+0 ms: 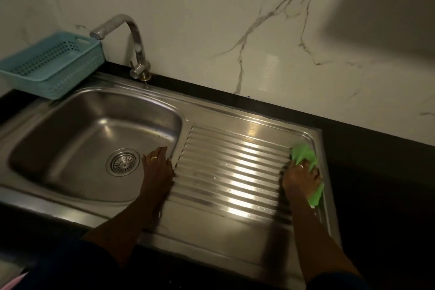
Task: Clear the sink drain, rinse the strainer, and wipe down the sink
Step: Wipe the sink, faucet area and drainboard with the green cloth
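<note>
Two hands in view, both on the steel sink (70,125).

Left hand (157,163): rested on the ridge between the basin and the drainboard (235,167). Fingers lay extended over the rim toward the basin and the thumb sat on the drainboard side. It held nothing. A ring showed on one finger.

Right hand (301,180): at the far right end of the drainboard, against its raised edge. Fingers were bent down around a bunched green cloth (303,154), gripping it and pressing it onto the steel. Cloth stuck out beyond the fingers on the far side and again on the near side of the hand. A ring showed here too.

Strainer (121,162): seated in the drain at the bottom of the basin, just left of the left hand's fingertips and not touched by them.

Drainboard ribs carried bright reflections and a few scattered droplets.

Faucet (135,37): mounted behind the basin, spout swung left toward a blue perforated basket (54,63). No water ran from it. The basket stood on the black countertop (376,148) at the basin's back left corner. A white marble-patterned wall (211,19) lay behind.
</note>
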